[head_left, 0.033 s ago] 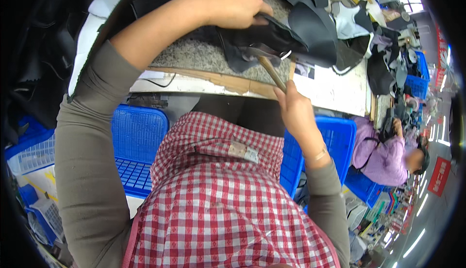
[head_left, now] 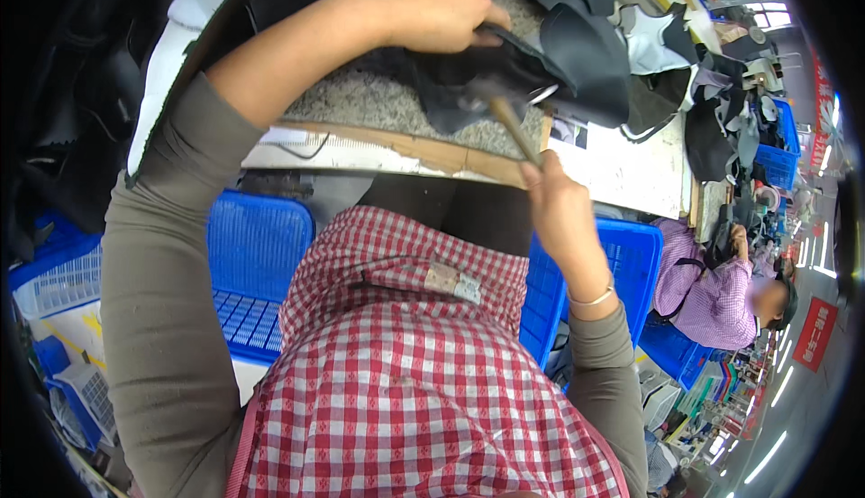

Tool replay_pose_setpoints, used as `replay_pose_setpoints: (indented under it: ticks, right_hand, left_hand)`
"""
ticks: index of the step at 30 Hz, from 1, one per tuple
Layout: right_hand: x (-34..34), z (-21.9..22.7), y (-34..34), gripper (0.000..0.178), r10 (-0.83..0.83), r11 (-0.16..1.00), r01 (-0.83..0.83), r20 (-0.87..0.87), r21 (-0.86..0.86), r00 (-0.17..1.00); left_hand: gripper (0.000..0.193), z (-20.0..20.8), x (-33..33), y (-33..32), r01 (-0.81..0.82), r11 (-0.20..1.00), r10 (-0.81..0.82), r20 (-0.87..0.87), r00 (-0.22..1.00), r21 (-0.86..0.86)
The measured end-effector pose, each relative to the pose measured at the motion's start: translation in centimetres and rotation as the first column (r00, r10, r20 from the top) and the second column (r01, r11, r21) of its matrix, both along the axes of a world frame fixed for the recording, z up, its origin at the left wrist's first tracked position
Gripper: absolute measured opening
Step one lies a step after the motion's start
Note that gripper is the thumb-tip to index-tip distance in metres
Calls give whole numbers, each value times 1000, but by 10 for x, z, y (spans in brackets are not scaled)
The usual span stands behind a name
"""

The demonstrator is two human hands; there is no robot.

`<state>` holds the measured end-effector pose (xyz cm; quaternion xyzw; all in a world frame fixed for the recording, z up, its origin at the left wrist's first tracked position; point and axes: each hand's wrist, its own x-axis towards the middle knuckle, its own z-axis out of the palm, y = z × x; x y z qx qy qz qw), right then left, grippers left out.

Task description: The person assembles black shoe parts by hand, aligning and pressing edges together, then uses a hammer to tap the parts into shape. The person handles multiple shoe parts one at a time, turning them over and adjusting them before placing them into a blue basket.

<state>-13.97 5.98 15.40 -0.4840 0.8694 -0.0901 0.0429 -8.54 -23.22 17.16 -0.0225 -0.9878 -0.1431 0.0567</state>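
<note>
My bench (head_left: 622, 169) stretches across the top of the view, with a speckled stone slab (head_left: 378, 101) set on it in front of me and a pale strip of wood along its near edge. My red-and-white checked apron (head_left: 396, 390) fills the lower middle, and blue plastic crates (head_left: 257, 255) stand under the bench on both sides of my lap. Further along the bench, to my right, another person in a purple checked shirt (head_left: 707, 295) sits at work, well apart from me.

On the slab lies a piece of black leather (head_left: 577, 56), folded and curled up at one side, with more dark and grey pieces heaped behind it. My left hand (head_left: 432, 7) rests on top of this piece, its fingers curled down and pressing the leather against the stone.

My right hand (head_left: 554, 205) is at the bench edge, its fingers wrapped tight around the wooden handle of a hammer (head_left: 509, 124). The handle slants up and away from me, and the dark head sits at the near edge of the leather, just beside my left hand. A thin bracelet (head_left: 590, 298) circles my right wrist.
</note>
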Motion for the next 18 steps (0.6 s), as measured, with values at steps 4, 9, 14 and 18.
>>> replay_pose_setpoints:
  ticks: [4, 9, 14, 18]
  right_hand:
    - [-15, -19, 20, 29, -34, 978, 74, 199, -197, 979]
    - [-29, -58, 27, 31, -5, 986, 17, 74, -165, 997]
    - [-24, -74, 37, 32, -29, 980, 40, 57, -194, 998]
    - [-20, -76, 36, 31, -69, 979, 82, 73, -188, 995]
  left_hand:
    - [28, -17, 5, -2, -31, 990, 36, -30, 999, 136]
    - [70, -62, 33, 30, -133, 952, 264, -523, 811, 274]
    - [74, -105, 83, 60, -282, 588, 407, 24, 913, 758]
    - [71, -105, 92, 59, -155, 441, 264, 37, 964, 884]
